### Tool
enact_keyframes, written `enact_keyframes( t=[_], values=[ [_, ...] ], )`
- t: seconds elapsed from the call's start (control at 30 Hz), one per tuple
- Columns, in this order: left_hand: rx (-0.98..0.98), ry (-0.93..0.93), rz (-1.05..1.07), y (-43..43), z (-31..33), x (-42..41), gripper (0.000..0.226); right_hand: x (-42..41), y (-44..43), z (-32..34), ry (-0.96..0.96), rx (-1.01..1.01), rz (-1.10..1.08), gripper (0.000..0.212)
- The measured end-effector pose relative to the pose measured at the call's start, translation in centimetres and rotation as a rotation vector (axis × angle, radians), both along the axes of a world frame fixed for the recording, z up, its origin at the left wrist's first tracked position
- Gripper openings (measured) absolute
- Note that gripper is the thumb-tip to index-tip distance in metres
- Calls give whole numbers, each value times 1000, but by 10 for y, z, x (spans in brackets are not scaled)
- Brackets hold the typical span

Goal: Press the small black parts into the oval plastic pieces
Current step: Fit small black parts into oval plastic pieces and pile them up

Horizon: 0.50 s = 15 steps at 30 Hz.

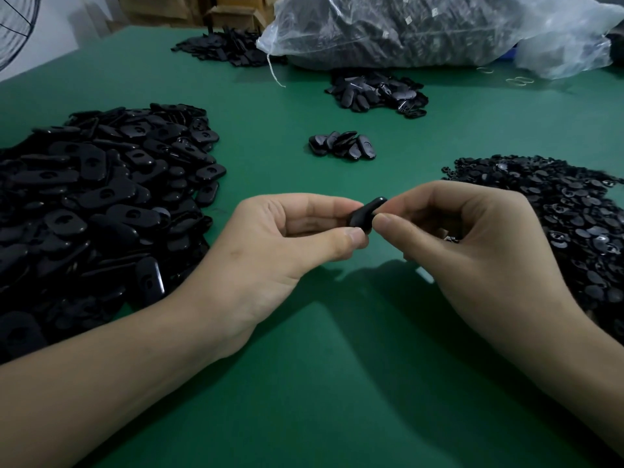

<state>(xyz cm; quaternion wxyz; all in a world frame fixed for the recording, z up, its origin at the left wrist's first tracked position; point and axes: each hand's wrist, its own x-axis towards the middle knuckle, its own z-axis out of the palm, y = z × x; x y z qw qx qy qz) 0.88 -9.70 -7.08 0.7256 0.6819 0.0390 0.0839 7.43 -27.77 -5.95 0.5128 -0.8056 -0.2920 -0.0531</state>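
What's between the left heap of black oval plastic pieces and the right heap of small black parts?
In the head view, the left hand and right hand, together pinching one black oval plastic piece above the green table.

Green table, cardboard boxes behind, wire fan far left

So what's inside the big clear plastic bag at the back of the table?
The bag is packed with dark pieces and a few pale flecks. Its cloudy film blurs them, so their type is unclear.
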Motion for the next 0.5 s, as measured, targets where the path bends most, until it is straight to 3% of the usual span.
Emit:
enact_keyframes(
  t=[0.5],
  values=[
    [6,30,-26,-2,2,-1,13,-9,2,4,-156,-64,-81,5]
  ],
)
